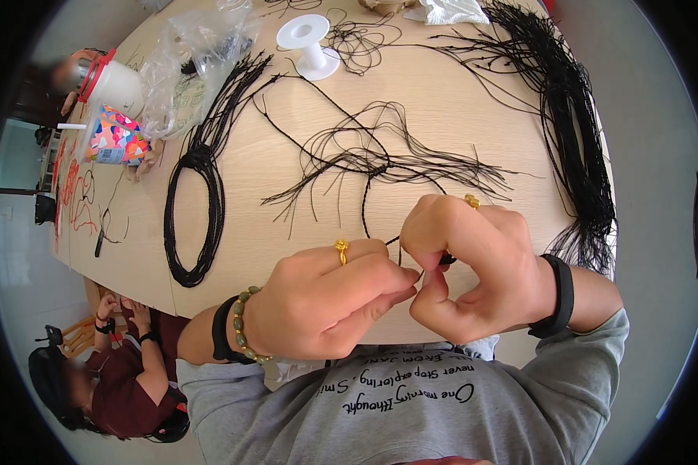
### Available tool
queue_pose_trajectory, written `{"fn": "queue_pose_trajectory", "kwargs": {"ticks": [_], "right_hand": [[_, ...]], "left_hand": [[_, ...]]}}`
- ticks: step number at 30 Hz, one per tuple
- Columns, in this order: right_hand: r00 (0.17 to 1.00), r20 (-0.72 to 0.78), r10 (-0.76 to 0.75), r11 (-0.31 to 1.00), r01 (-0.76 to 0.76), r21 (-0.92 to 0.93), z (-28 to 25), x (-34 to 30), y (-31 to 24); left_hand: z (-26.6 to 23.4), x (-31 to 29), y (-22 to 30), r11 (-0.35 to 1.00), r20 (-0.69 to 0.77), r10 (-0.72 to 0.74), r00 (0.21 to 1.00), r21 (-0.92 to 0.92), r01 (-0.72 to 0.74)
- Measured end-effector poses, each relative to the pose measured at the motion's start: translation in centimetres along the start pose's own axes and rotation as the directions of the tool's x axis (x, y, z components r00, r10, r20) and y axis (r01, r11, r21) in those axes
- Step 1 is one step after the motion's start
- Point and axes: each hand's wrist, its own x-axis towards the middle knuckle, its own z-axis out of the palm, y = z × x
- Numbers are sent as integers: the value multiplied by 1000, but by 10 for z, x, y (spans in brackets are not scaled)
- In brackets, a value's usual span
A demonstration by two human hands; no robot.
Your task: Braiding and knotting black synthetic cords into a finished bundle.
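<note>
My left hand (pixel 326 298), with a gold ring, and my right hand (pixel 481 263), also ringed, meet near the table's front edge. Each is closed in a pinch on thin black cord, their fingertips almost touching. A small black piece shows between the right fingers; its shape is mostly hidden. Just beyond my hands, a braided black cord (pixel 364 208) runs up to a knot, around which many loose thin strands (pixel 318 159) fan out over the wood. A longer cord pair stretches from there toward the upper left.
A looped black cord bundle (pixel 171 225) lies at left, a larger one (pixel 574 132) at right. Behind stand a white spool (pixel 312 54), a plastic bag (pixel 163 93), a patterned cup (pixel 116 138) and a white container (pixel 119 87). Another person (pixel 124 372) sits at the lower left.
</note>
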Motion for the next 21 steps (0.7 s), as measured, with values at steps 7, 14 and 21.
{"fn": "queue_pose_trajectory", "kwargs": {"ticks": [7, 14, 21], "right_hand": [[1000, 22, 11, 1000, -11, 9, -2, 1, 0], [999, -28, -46, 999, 46, 12, 1, 2, 3], [981, 75, 181, 966, -191, 176, -5, 2, 5]], "left_hand": [[-1, 0, 0, 1000, 5, 23, 1000, -2, -23], [-1, 0, 0, 999, 2, 36, 999, 22, -36], [-6, -1, 2, 966, -22, -246, 969, -87, 243]]}}
